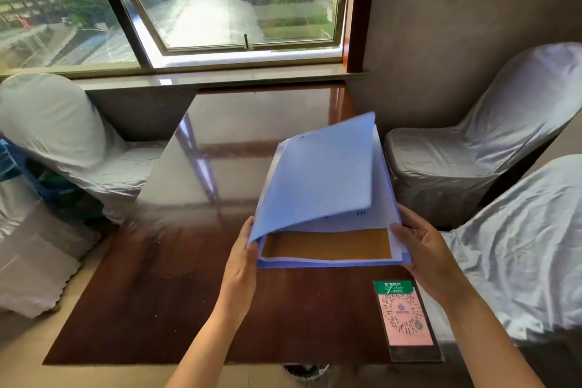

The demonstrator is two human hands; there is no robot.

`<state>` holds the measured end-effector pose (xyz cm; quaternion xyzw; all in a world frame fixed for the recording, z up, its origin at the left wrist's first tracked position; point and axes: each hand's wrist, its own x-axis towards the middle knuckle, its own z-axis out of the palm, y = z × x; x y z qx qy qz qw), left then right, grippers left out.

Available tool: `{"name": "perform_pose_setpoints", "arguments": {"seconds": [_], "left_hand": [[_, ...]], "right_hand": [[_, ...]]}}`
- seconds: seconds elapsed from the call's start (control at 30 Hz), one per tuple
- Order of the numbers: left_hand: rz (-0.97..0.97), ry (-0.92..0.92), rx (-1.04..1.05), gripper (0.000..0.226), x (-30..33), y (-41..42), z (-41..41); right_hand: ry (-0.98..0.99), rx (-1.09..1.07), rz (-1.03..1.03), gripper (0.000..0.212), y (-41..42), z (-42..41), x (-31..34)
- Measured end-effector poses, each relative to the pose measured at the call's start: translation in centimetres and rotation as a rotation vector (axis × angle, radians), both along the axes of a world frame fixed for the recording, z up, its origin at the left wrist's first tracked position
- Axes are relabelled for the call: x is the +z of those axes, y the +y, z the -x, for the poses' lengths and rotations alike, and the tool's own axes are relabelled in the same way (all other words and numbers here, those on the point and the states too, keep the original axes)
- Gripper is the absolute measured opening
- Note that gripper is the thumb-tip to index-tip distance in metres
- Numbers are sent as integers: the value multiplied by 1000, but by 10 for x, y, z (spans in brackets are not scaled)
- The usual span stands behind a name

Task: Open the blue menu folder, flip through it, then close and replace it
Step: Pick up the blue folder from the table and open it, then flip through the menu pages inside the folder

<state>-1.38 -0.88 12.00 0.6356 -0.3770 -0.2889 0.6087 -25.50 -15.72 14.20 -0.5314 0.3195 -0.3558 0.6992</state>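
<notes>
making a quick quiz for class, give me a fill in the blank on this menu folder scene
1. The blue menu folder is partly ____.
2. The left hand lifts the folder's ____.
3. The QR code card lies nearest the ____ hand.
4. The chairs wear ____ covers.

Missing words: open; cover; right; white

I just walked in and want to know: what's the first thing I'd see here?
The big blue menu folder in the middle, half open over the shiny brown table, showing a brown page inside. The left hand holds its near left corner and the right hand its right edge. A pink QR code card lies near the right hand.
</notes>
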Motion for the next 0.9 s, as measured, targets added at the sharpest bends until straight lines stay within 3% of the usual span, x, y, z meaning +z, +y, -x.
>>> {"name": "perform_pose_setpoints", "arguments": {"seconds": [0.2, 0.37, 0.6, 0.77, 0.9], "left_hand": [[133, 586, -17, 59, 20, -9, -14], [25, 644, -80, 28, 29, -3, -17], [76, 851, -61, 36, 15, 4, -5], [82, 928, 16, 35, 2, 11, -4], [101, 965, -5, 30, -3, 13, -2]], "right_hand": [[80, -103, 11, 42, -2, 18, -16], [17, -206, -18, 41, -7, 23, -16], [42, -125, -57, 40, -8, 26, -14], [101, 79, -82, 64, -13, 38, -3], [167, 69, -8, 80, -11, 39, -1]]}}
